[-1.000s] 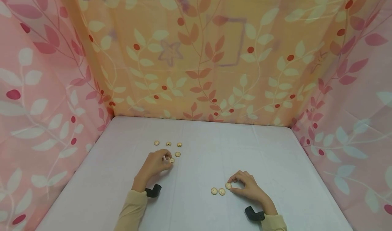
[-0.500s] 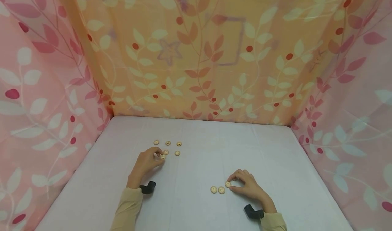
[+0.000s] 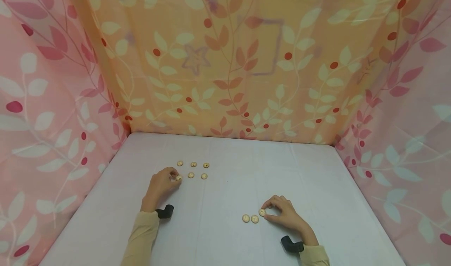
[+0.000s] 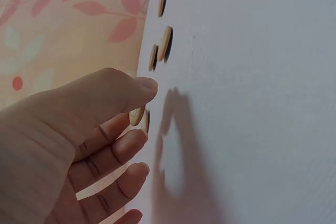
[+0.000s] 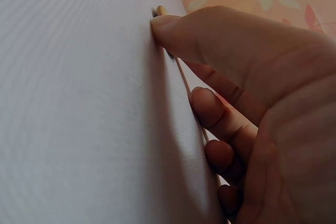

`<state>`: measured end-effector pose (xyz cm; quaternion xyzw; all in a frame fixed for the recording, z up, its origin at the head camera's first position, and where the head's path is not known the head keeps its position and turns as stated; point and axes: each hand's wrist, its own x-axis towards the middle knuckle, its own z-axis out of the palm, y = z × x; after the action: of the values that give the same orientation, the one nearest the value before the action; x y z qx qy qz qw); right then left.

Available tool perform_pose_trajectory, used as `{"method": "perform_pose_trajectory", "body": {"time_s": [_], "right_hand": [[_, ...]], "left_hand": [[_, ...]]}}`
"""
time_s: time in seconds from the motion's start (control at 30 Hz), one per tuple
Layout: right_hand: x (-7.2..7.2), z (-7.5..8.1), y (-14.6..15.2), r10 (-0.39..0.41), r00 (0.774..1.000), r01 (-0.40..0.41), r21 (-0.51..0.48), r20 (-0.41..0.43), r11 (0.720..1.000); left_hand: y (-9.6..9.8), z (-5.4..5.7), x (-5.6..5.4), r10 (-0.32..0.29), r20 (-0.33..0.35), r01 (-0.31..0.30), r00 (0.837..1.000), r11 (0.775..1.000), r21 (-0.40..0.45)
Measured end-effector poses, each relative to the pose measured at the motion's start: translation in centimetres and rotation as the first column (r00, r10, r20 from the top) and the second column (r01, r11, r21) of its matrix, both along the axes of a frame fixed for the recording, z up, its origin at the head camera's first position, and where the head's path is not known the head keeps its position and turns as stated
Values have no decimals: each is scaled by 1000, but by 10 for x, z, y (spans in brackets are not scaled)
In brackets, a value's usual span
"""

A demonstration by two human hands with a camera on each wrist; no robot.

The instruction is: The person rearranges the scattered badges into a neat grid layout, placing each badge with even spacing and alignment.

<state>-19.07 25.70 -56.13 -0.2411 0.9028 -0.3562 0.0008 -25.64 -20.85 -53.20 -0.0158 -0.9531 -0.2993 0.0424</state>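
Note:
My left hand (image 3: 161, 185) pinches a small round wooden disc (image 3: 179, 178) between thumb and fingers, at the left end of a row. In the left wrist view this pale disc (image 4: 136, 116) shows below the thumb tip, with another disc close behind it. Two discs lie to its right, one in the middle (image 3: 190, 175) and one at the end (image 3: 204, 176). My right hand (image 3: 285, 215) pinches another wooden disc (image 3: 262, 212) low over the table. Two more discs, one farther left (image 3: 246, 218) and one nearer (image 3: 255, 219), lie beside it.
A back row of three discs, left (image 3: 180, 163), middle (image 3: 193, 164) and right (image 3: 206, 165), lies behind the left hand's row. White cloth (image 3: 218, 234) covers the table. Patterned curtains (image 3: 225, 62) hang behind it and along both sides.
My left hand has moved left with its disc, from in front of the second row to that row's left end, uncovering the middle disc. My right hand has stayed nearly still.

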Motion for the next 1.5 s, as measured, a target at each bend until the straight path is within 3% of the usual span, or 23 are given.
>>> {"method": "perform_pose_trajectory", "body": {"time_s": [0.13,0.7,1.13,1.5], "right_hand": [[0,1,0,7,1000,-7,-3,-6,1000],[-1,2,0,-6,1000,6,9,7,1000],[0,1,0,-5,1000,5,4,8,1000],[-1,0,-1,-27,999,26,5,32,1000]], "left_hand": [[-3,2,-2,8,6,-8,1000,1000,-2],[-11,-7,-19,47,36,-47,998,999,16],[-11,0,-19,59,98,-63,993,997,35],[-12,-2,-21,71,126,-76,989,997,35]]}}
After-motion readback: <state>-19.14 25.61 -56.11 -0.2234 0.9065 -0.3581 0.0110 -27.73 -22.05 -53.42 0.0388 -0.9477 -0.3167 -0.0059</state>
